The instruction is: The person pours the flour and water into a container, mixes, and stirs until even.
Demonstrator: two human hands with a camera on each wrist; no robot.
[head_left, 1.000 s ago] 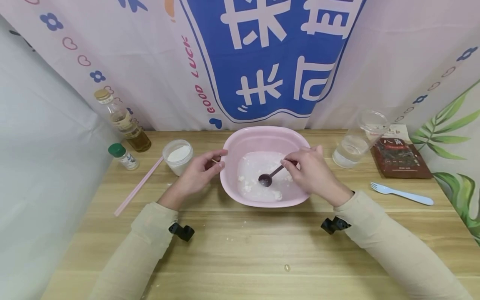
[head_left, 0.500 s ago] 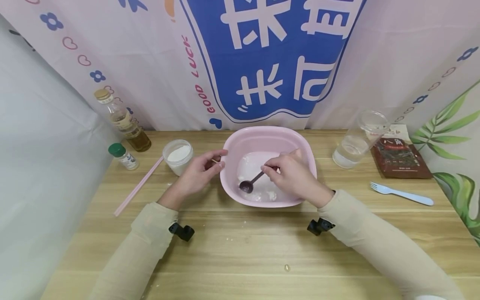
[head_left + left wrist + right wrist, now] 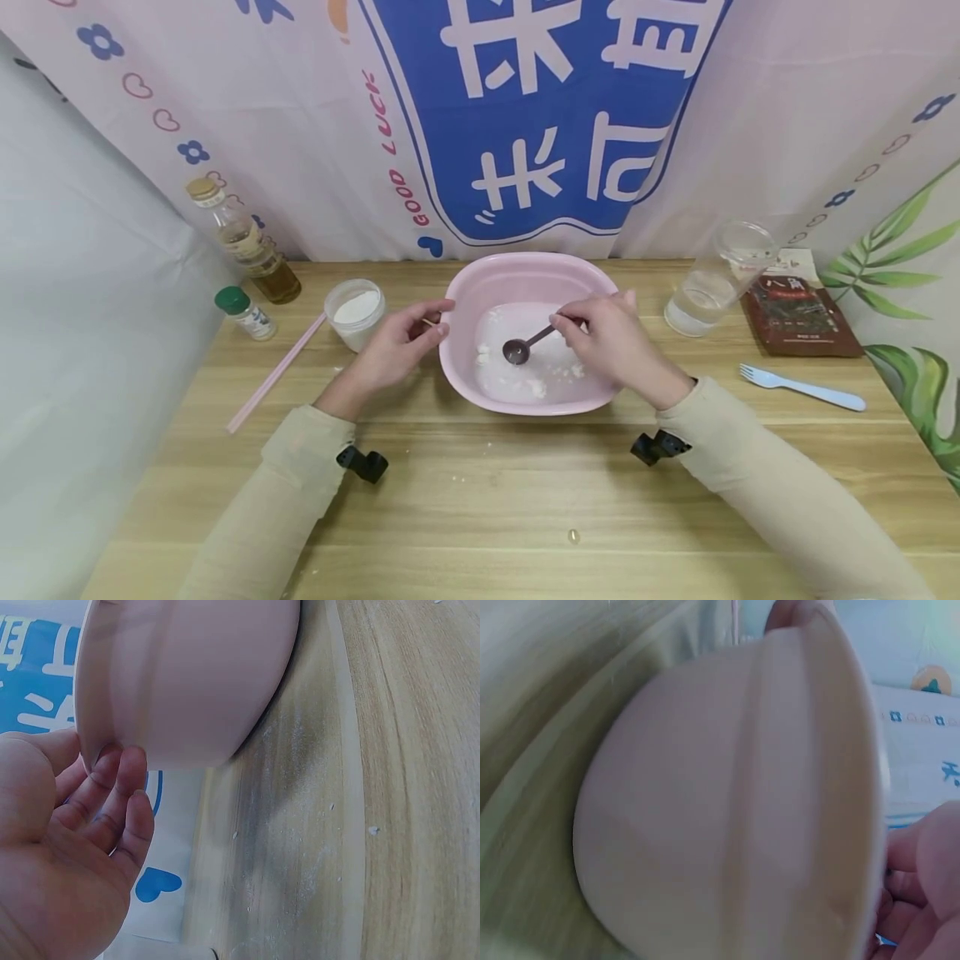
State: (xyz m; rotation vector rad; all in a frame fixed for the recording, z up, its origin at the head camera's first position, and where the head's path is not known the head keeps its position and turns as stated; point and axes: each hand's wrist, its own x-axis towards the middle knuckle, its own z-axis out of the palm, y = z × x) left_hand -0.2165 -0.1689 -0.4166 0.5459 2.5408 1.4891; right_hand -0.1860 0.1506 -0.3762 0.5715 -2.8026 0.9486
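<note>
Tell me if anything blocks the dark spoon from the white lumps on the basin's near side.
Nothing visible does. The right grip holds the dark spoon inside the pink basin, with no object between spoon and white lumps. The left grip holds the basin's left rim, outside that path.

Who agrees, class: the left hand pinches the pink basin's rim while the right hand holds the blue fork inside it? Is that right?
The fork is wrong: the head view shows the right hand holding a dark spoon inside the pink basin. The left hand does pinch its rim.
</note>
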